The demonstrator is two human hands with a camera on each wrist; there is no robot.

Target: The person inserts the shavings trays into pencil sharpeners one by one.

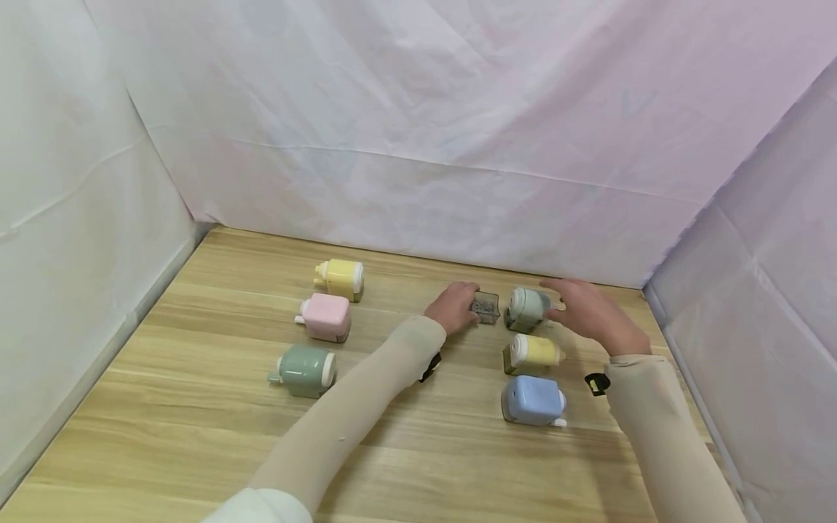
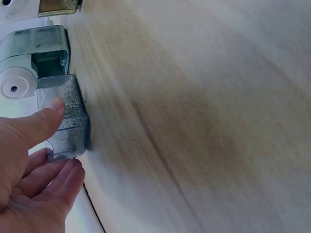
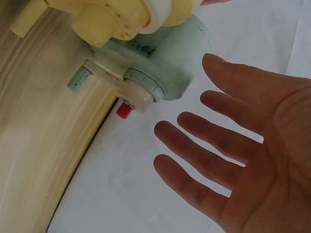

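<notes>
Between thumb and fingers, my left hand [image 1: 453, 308] holds a clear shavings drawer [image 1: 485, 308] at the back of the table. Grey shavings show inside the drawer [image 2: 73, 104] in the left wrist view. It lies in front of the open slot of a grey-green pencil sharpener [image 1: 523, 310]. My right hand [image 1: 598, 314] is beside that sharpener's crank side, fingers spread and apart. In the right wrist view, the crank [image 3: 104, 80] has a green knob and a red tip; no finger of the right hand [image 3: 243, 141] visibly touches it.
Nearer on the right stand a yellow sharpener [image 1: 538, 351] and a blue sharpener [image 1: 535, 400]. Another yellow one [image 1: 341, 276], a pink one [image 1: 327, 315] and a green one [image 1: 304, 369] form a column on the left. White cloth [image 1: 418, 181] hangs behind the wooden table [image 1: 163, 407].
</notes>
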